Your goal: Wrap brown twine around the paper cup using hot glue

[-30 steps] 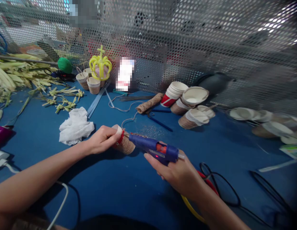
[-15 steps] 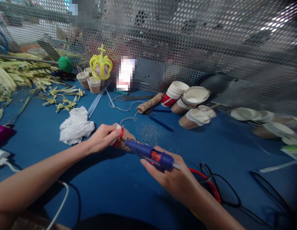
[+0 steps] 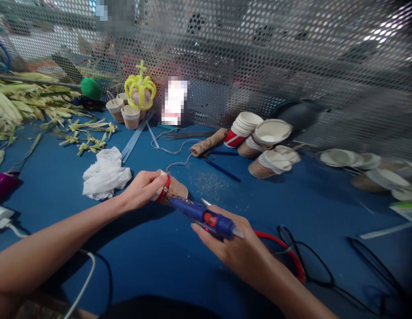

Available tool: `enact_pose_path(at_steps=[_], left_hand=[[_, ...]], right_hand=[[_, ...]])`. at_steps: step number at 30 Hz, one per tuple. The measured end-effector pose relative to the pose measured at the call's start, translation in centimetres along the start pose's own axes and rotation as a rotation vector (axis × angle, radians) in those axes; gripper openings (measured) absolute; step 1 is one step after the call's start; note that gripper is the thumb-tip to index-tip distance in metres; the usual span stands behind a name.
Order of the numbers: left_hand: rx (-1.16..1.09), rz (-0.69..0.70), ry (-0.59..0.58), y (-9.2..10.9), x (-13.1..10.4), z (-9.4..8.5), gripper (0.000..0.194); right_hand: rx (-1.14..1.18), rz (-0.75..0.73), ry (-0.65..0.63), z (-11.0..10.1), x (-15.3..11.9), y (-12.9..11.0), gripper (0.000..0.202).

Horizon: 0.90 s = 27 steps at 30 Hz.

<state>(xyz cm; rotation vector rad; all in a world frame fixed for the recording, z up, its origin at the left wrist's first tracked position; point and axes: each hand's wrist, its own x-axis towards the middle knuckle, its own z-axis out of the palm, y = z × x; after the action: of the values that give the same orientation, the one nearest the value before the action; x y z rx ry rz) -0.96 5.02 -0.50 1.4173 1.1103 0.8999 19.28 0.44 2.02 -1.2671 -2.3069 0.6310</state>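
Observation:
My left hand (image 3: 146, 188) is closed round the rim end of a paper cup (image 3: 177, 188), which lies tilted on its side. Brown twine wraps the cup's lower part, and a red and white band shows near my fingers. In my right hand (image 3: 237, 239) is a blue glue gun (image 3: 202, 215), with a clear glue stick poking out of its back. Its nozzle is at the cup's near side, by the edge of the twine; I cannot tell whether it touches. A strand of twine (image 3: 179, 164) runs from the cup toward a twine roll (image 3: 209, 142).
Behind on the right stand stacked paper cups (image 3: 241, 130) and several twine-wrapped cups (image 3: 264, 165). To the left lie a crumpled white cloth (image 3: 106, 175) and dry husks (image 3: 29, 99). A yellow crown (image 3: 140, 91) is near the mesh screen (image 3: 206, 66). Black cable (image 3: 312, 281) loops at right.
The glue gun has moved slightly left and down along the cup's near side. More of the cup's twine now shows. A small pointed metal tip has come into view beside my right hand.

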Motion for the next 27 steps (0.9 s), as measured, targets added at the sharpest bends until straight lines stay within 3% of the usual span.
enact_pose_path(at_steps=[8,18,27], left_hand=[[-0.021,0.03,-0.045,-0.1,0.0,-0.1,0.032],[0.336,0.139,-0.003,-0.9,0.0,-0.4,0.043],[0.403,0.276,-0.099,-0.6,-0.2,-0.6,0.038]], right_hand=[[0.078,0.064,0.041,-0.5,0.5,0.0,0.015],[0.095,0.126,0.087,-0.7,1.0,0.3,0.016],[0.093,0.113,0.105,-0.6,1.3,0.6,0.015]])
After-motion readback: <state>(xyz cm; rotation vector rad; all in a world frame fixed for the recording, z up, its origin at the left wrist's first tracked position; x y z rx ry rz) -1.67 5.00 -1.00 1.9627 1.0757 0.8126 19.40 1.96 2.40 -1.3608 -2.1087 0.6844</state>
